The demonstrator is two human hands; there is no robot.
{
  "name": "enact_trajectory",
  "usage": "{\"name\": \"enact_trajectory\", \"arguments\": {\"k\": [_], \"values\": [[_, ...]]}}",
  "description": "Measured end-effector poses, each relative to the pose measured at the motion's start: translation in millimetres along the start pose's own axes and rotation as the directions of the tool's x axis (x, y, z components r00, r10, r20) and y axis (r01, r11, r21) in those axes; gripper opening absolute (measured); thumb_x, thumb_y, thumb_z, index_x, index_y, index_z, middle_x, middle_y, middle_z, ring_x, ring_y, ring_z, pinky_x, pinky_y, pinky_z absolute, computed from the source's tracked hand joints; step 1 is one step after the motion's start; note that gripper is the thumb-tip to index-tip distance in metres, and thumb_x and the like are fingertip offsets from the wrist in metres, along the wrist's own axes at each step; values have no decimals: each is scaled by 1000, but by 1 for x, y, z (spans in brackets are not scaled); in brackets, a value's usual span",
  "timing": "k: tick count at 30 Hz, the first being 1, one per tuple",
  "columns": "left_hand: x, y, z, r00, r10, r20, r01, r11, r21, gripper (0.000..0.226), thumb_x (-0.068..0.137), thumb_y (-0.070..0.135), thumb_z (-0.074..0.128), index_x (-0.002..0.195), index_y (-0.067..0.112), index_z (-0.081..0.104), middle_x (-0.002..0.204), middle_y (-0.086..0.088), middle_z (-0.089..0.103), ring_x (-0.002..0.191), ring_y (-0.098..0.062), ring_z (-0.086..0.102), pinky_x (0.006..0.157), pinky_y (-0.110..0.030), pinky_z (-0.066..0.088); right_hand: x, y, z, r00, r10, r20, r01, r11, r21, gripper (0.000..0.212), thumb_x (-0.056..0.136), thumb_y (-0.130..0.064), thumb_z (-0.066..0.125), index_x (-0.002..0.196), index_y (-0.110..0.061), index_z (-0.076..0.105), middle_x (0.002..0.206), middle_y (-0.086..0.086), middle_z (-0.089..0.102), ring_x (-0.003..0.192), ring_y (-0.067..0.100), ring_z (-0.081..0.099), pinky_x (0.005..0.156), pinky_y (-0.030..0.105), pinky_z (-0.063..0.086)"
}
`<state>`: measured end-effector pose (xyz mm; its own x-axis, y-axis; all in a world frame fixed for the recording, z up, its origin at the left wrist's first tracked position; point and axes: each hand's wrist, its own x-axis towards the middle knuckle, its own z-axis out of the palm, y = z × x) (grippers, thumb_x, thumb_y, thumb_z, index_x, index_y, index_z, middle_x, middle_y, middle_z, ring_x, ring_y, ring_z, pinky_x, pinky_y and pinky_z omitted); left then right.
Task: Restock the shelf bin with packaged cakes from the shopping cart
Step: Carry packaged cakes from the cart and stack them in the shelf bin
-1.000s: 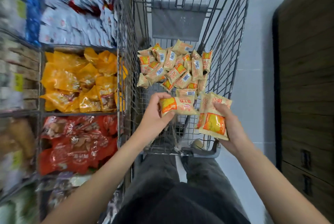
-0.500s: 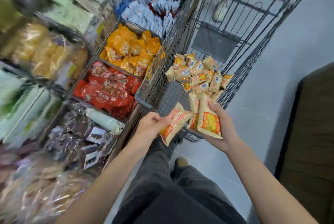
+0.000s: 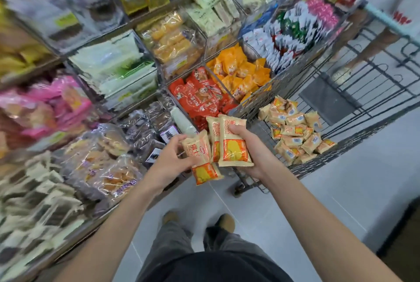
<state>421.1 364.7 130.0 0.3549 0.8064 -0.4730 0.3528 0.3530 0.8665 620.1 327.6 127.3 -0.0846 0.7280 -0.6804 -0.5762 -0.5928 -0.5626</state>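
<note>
We've swung left since half a second ago: the shelf bins (image 3: 127, 70) now fill most of the view and the shopping cart (image 3: 336, 99) sits off right. Our left hand (image 3: 172, 163) grips one packaged cake (image 3: 202, 156), fingers curled round its edge. Our right hand (image 3: 247, 143) clutches two more cake packs (image 3: 229, 143), upright, just beside it. The remaining cakes (image 3: 293, 131) lie heaped against the cart's near end.

A wire shopping cart (image 3: 354, 136) holds a heap of packaged cakes (image 3: 293, 131) beside shelf bins (image 3: 163, 90) of snack packets.
</note>
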Motion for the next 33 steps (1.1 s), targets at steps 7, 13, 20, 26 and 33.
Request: {"name": "enact_trajectory", "arguments": {"k": [7,13,20,26,33], "values": [[-51,-38,-103,827,-124,-548,1,976,-219,32,79,14,72,90,32,49,86,2,66,74,-14,63,74,-35,50,39,29,112,982,82,171,-36,966,-258,28,78,-34,66,98,-14,66,85,9,75,71,21,72,53,29,56],[-97,-73,-185,761,-271,-589,-38,889,-457,24,83,26,70,100,25,53,91,1,68,77,-16,67,67,-43,55,76,73,247,949,97,301,55,886,-460,32,75,-41,66,95,-16,67,79,8,73,64,22,69,56,32,52],[-144,-85,-339,740,-28,-672,-62,992,-110,49,83,26,70,121,37,42,109,16,58,97,1,56,77,-24,46,109,112,400,906,6,424,283,736,-615,38,88,-40,60,121,-22,56,97,4,74,84,22,72,70,35,57],[-154,-79,-462,717,148,-681,92,949,302,28,84,29,68,91,33,41,89,17,55,73,3,52,52,-13,37,124,124,516,857,-97,507,426,687,-589,34,88,-38,60,120,-26,53,98,1,74,83,18,72,68,33,58],[-137,-49,-553,806,399,-437,110,624,774,48,86,35,61,132,37,46,130,13,55,102,-11,58,72,-23,41,140,98,600,811,-276,516,551,655,-516,16,85,-38,64,99,-35,56,93,-1,73,78,18,72,65,34,58]]}}
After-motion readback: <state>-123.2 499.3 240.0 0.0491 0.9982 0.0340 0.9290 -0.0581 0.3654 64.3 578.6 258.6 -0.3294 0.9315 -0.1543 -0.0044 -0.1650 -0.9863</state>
